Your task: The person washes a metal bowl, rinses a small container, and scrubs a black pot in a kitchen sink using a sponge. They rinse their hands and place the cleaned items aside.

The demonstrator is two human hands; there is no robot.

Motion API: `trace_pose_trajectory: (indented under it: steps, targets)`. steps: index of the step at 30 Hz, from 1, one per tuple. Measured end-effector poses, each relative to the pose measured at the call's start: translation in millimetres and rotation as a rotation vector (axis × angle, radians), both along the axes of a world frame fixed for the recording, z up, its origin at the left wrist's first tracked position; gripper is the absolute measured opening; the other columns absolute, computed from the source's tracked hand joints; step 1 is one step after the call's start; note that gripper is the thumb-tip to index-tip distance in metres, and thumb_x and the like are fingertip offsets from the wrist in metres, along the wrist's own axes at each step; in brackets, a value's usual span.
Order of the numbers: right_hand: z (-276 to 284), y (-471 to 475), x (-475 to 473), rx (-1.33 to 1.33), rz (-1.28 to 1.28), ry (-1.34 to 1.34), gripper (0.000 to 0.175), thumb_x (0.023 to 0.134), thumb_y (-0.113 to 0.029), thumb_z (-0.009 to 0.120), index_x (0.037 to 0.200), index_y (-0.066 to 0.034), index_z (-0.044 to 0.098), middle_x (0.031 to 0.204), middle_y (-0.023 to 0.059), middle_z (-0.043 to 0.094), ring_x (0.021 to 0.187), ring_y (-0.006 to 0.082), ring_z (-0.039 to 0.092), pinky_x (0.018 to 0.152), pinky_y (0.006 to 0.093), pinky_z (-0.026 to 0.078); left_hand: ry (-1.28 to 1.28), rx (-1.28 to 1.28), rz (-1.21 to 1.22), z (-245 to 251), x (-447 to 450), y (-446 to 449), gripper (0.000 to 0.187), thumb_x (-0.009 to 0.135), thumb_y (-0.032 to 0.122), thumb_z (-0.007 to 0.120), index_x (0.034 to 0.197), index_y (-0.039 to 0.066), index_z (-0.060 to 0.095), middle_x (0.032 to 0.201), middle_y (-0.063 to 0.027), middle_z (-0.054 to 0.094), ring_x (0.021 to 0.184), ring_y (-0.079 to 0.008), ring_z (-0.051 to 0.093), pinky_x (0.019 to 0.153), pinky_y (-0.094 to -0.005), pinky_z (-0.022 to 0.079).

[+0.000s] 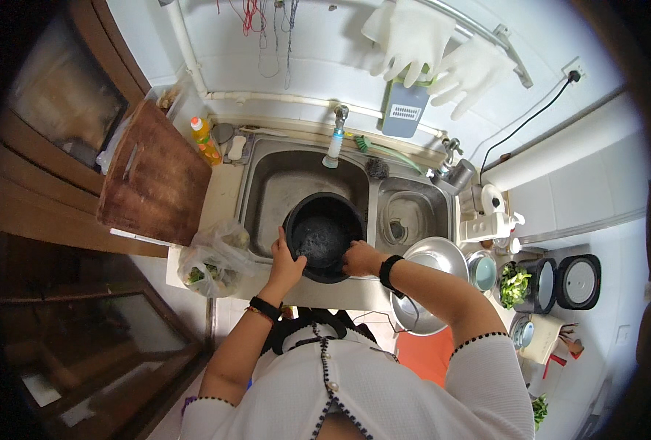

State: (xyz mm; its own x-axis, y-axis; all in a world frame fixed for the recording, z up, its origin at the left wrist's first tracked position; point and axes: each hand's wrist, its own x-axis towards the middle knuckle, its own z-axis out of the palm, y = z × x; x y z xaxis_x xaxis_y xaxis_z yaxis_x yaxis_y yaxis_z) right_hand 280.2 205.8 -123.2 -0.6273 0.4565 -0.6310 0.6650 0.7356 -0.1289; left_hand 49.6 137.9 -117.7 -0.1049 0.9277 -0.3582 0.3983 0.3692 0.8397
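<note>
A round black pot [319, 234] is tilted over the front edge of the larger steel basin [270, 176], its dark inside looking wet. My left hand [288, 261] grips the pot's near left side, with the thumb over the rim. At the near right rim is my right hand [363, 258], fingers curled down inside the pot. Whether those fingers pinch the wall or press something small is hidden. Above the basin hangs a tap [336, 137] with a pale blue-and-white nozzle; no stream shows from it.
Right of the pot are a smaller basin [419, 212] and a steel bowl [452, 258] under my right forearm. A plastic bag of greens [215, 264] and an upright wooden cutting board [158, 181] stand left. A green brush [364, 144] and scouring pad [378, 168] lie behind.
</note>
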Motion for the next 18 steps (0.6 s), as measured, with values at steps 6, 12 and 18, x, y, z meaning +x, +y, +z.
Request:
trace_pose_trajectory:
  steps: [6, 12, 18]
  targets:
    - [-4, 8, -3, 0.243, 0.183, -0.099, 0.033, 0.083, -0.033, 0.052, 0.1, -0.0122, 0.071, 0.104, 0.0087, 0.065, 0.106, 0.0267, 0.054, 0.091, 0.0383, 0.038, 0.014, 0.011, -0.046, 3, -2, 2, 0.095, 0.078, 0.009, 0.061, 0.15, 0.004, 0.0, 0.14, -0.0302, 0.024, 0.126, -0.0437, 0.038, 0.106, -0.0422, 0.036]
    - [-13, 20, -1, 0.368, 0.208, -0.17, 0.031, 0.086, -0.032, 0.052, 0.103, -0.0132, 0.069, 0.112, 0.0069, 0.061, 0.114, 0.0213, 0.049, 0.093, 0.0344, 0.035, 0.045, 0.082, -0.071, -3, -2, 1, 0.094, 0.077, 0.008, 0.06, 0.15, 0.004, 0.001, 0.139, -0.0295, 0.027, 0.127, -0.0431, 0.037, 0.108, -0.0422, 0.034]
    - [-41, -5, -43, -0.583, -0.016, 0.186, 0.039, 0.093, -0.021, 0.041, 0.124, -0.006, 0.059, 0.13, 0.0161, 0.056, 0.119, 0.0327, 0.051, 0.104, 0.0395, 0.037, 0.017, 0.108, -0.051, -6, -1, -1, 0.094, 0.077, 0.007, 0.059, 0.151, 0.004, 0.001, 0.139, -0.0296, 0.027, 0.128, -0.0434, 0.036, 0.108, -0.0423, 0.034]
